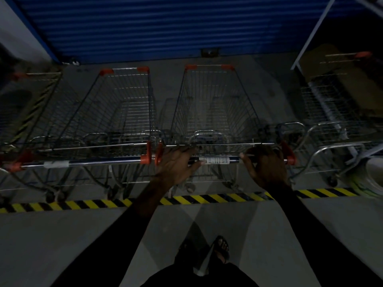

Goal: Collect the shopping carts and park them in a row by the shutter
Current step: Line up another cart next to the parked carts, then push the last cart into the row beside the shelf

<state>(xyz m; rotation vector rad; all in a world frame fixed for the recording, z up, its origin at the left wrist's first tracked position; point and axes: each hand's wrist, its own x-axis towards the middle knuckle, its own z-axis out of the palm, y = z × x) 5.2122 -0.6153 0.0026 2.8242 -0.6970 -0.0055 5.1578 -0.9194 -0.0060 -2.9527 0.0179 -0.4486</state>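
Observation:
A wire shopping cart with orange corner caps stands nose-first toward the blue shutter. My left hand grips the left part of its handle bar, and my right hand grips the right part beside the orange end cap. A second cart stands parallel just to the left, its handle nearly touching. A third cart is dim at the far left. Another cart stands at the right, apart from the row.
A yellow-and-black hazard strip crosses the concrete floor under my forearms. A white metal frame and brown cardboard stand at the right behind the right-hand cart. A pale round object lies at the right edge. My sandalled foot is below.

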